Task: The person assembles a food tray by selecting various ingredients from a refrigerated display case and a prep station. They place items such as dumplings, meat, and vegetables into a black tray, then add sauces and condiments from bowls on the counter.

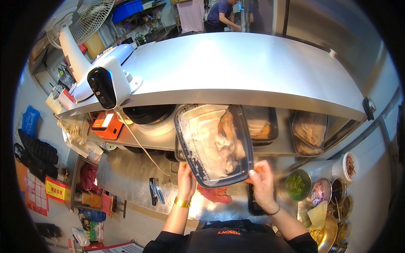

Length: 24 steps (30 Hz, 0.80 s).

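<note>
Between my hands is a black plastic food container (215,177) with a clear lid, tilted toward me in front of the shelf. Pale pieces of food show through the lid, with a browner strip along the right. My right hand (262,183) pinches its lower right corner, thumb on the rim. At the lower left edge my left hand (187,181) is closed, its fingertips partly hidden by the container. Part of another container edge shows behind the left side. A red cloth (215,194) lies on the steel worktop just below the container.
More lidded containers (311,128) stand on the shelf at right, near an orange box-shaped device (107,125) at left. A steel top shelf (236,63) carries a camera (101,88) and fan (78,55). Two staplers (156,192) lie left; a bowl of chopped greens (298,184) stands right.
</note>
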{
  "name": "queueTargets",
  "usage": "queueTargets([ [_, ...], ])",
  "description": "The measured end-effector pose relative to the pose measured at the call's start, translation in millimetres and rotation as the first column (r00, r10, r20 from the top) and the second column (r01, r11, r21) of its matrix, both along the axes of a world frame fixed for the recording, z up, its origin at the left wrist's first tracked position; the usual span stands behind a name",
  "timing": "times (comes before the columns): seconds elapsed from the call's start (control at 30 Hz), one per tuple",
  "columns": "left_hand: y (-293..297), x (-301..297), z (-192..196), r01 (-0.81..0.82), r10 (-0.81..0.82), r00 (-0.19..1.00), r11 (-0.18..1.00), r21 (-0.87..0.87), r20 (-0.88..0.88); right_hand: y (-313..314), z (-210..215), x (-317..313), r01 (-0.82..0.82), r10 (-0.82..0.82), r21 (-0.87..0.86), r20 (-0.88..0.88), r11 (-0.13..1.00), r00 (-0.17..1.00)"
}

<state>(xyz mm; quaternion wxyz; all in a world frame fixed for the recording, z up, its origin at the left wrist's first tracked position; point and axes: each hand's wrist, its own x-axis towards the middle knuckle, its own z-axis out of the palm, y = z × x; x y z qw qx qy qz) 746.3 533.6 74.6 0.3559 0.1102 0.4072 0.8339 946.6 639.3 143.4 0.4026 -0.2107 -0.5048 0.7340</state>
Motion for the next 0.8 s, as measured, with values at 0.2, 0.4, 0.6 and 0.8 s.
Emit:
queueTargets([
  [0.2, 14.3, -22.7, 1.3, 0.070, -0.078, 0.994, 0.991, -0.115, -0.072, 8.6, 17.3, -66.7, -0.109, 0.078, -0.278, -0.120, 0.954, 0.990],
  [0.4, 22.6, -20.7, 33.8, 0.187, -0.188, 0.982, 0.975, -0.117, 0.007, 30.8, 7.0, -111.1, 0.036, -0.023, -0.111, 0.120, 0.993, 0.992],
  [0.6, 4.5, -32.8, 40.4, 0.235, -0.233, 0.961, 0.972, 0.006, 0.149, 62.7, 57.8, -17.0, 0.030, -0.750, 0.802, 0.544, 0.597, 0.377],
  [0.8, 31.4, -41.2, 45.9, 0.183, -0.186, 0.971, 0.983, 0.036, 0.152, 129.0, 20.6, 3.1, 0.117, -0.083, -0.027, 0.551, 0.993, 0.831],
])
